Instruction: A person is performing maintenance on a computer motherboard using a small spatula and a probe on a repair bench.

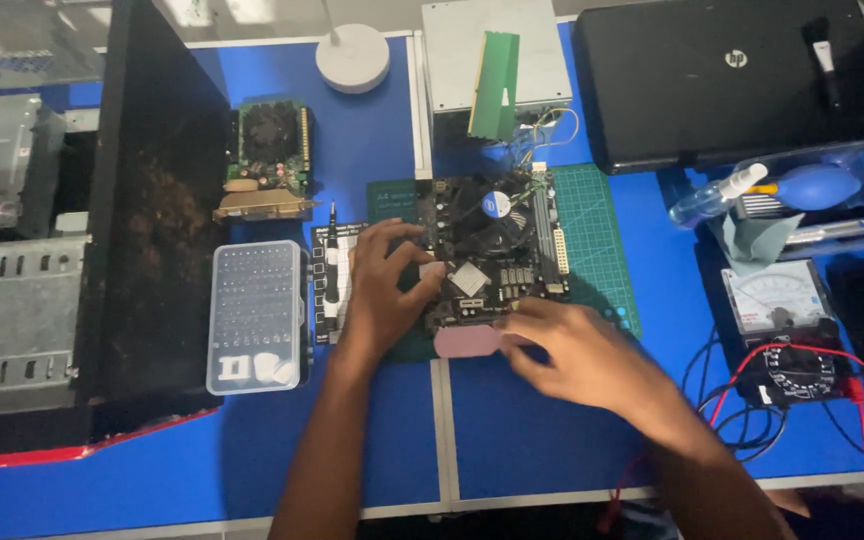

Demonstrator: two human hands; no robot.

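Observation:
A dark motherboard with a round cooler fan lies on a green cutting mat in the middle of the blue table. My left hand rests on the board's left edge, fingers curled against it. My right hand is at the board's near edge, its fingertips touching a pink oblong eraser-like piece that lies just in front of the board. Whether the fingers pinch it or only touch it is unclear.
A clear screwdriver bit case and a black tool tray lie left of the board. A graphics card sits behind them, an open computer case at far left. A laptop, an analog multimeter with red and black leads, and a power supply stand behind and to the right.

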